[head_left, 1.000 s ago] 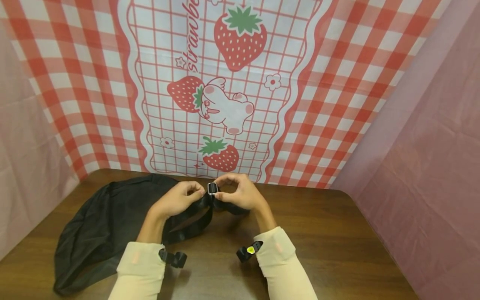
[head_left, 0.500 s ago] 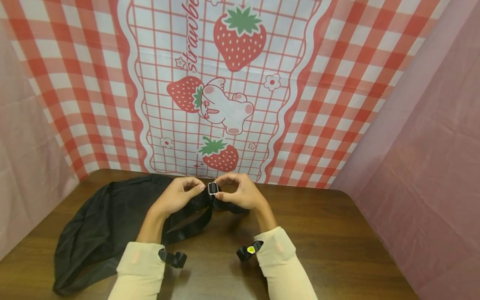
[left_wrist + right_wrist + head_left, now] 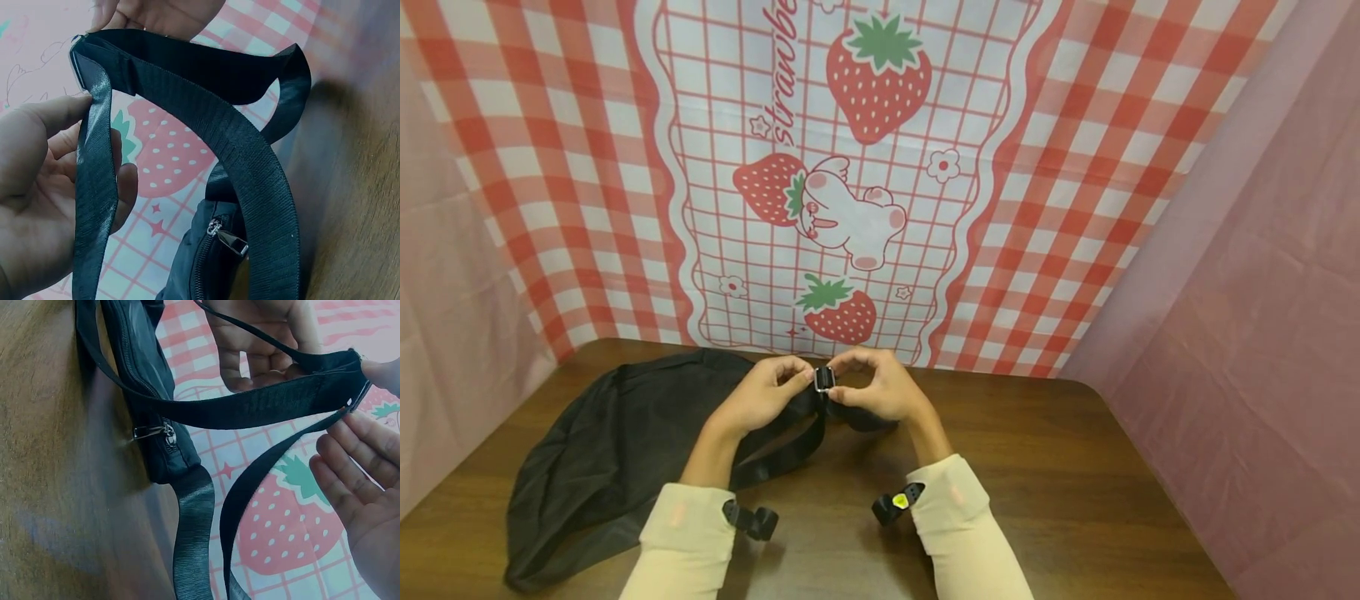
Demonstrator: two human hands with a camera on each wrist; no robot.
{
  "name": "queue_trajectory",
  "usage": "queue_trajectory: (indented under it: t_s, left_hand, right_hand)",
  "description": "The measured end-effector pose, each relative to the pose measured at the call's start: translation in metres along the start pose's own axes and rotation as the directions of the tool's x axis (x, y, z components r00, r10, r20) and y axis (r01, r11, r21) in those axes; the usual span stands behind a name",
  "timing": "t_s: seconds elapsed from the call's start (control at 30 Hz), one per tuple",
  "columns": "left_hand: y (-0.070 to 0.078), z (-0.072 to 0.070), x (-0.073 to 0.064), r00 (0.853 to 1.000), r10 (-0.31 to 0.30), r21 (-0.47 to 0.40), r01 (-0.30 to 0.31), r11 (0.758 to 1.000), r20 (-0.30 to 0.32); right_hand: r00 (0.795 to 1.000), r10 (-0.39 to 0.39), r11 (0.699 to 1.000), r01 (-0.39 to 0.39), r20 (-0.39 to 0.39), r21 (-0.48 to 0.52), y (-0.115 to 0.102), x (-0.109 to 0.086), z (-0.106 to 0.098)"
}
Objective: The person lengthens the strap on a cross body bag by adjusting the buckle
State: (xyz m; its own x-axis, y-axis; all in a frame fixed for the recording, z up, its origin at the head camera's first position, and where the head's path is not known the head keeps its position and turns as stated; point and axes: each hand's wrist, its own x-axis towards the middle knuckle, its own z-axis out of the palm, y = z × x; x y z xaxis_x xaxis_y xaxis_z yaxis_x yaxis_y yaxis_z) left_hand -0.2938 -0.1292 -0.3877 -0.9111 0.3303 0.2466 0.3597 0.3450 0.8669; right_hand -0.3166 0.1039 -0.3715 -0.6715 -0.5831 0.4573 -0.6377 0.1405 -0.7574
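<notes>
While the left hand (image 3: pixel 758 397) pinched the black strap (image 3: pixel 95 162) beside the metal buckle (image 3: pixel 824 380), the right hand (image 3: pixel 886 387) gripped the buckle's opposite side. Steadying the buckle while keeping the strap flat and untwisted seemed the careful way to work it. The black bag (image 3: pixel 610 454) lay at eight o'clock from the hands on a wooden table (image 3: pixel 1045 475). Strawberry-print cloth (image 3: pixel 1060 217) rose at twelve; pink drapes (image 3: pixel 1255 333) hung at ten and two.

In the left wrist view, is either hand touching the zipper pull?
No, the zipper pull sits apart from both the left hand and the right hand, whose fingertips are at or near the buckle.
</notes>
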Motion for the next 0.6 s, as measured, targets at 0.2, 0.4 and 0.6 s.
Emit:
queue_trajectory:
  t_s: [0.2, 0.4, 0.6]
  left_hand:
    - [-0.001, -0.002, 0.0, 0.999, -0.037, -0.028, 0.036, 0.999, -0.024]
    - [-0.006, -0.015, -0.005, 0.998, -0.063, -0.003, 0.063, 0.998, -0.001]
    - [-0.01, -0.019, -0.007, 0.998, -0.025, 0.023, 0.023, 0.999, 0.051]
  right_hand:
    - [1.0, 0.0, 1.0, 0.0, -0.004, -0.01, -0.026, -0.002, -0.002]
    - [0.999, -0.008, 1.0, 0.007, -0.034, -0.028, -0.031, -0.003, -0.004]
    - [0.999, -0.008, 1.0, 0.008, -0.036, -0.024, -0.029, -0.003, -0.004]
